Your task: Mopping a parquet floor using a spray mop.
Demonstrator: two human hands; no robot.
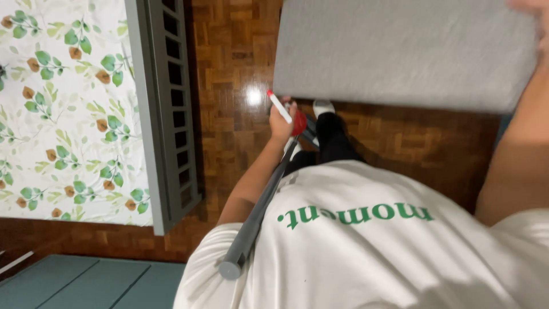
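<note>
Below centre of the frame, a person in a white shirt point(366, 246) looks down the body to a parquet floor point(229, 68). Left hand point(282, 123), at centre, has its fingers closed round a grey pole point(257, 212) near a red fitting point(299, 123); the pole runs down the frame along the forearm to a capped end by the shirt. A thin white stick with a red tip point(278, 106) juts up and to the left from the same fist. Right hand point(534, 7), at the upper right corner, is mostly cut off; it touches the edge of a large grey panel point(400, 48) filling the top right, but whether the fingers grip it cannot be told. Risk, as a judgement: the panel is broad and seems held at one edge only, so it could tip or slide and strike the pole or the dark-trousered leg point(331, 140) beneath. Left of centre stands a grey slatted bed frame point(171, 114) with a leaf-print sheet point(63, 109); a green mat point(86, 283) lies at lower left. The bed frame narrows the floor strip on that side.
</note>
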